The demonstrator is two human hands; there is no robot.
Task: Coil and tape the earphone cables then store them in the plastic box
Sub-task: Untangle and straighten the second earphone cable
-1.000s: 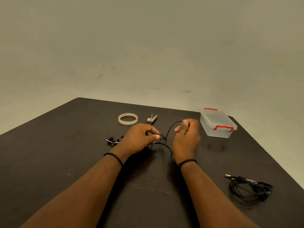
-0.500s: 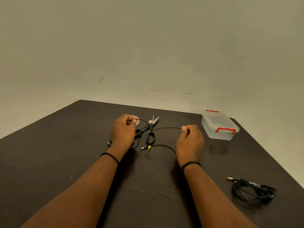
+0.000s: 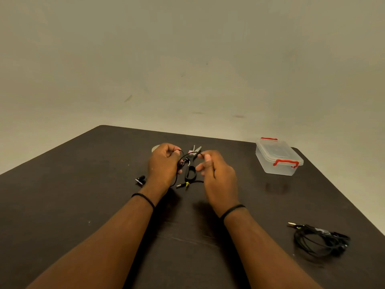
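Table (image 3: 62, 205): dark brown, fills the lower half of the frame under my forearms.
Plastic box (image 3: 278, 156): clear, red clips, lid on, at the right of the frame near the table's far edge, well apart from my hands.
Left hand (image 3: 164, 163): centre of the frame, fingers curled round loops of the black earphone cable (image 3: 185, 156).
Right hand (image 3: 216, 174): just right of it, slightly blurred, thumb and fingertip pinching the same cable's other end.
Second earphone bundle (image 3: 320, 238): loose black tangle, lower right.
Scissors (image 3: 192, 163): black handles, between and behind my hands.
Tape roll (image 3: 155, 148): mostly hidden behind my left hand.
Jack plug (image 3: 182, 185): lies below the scissors.
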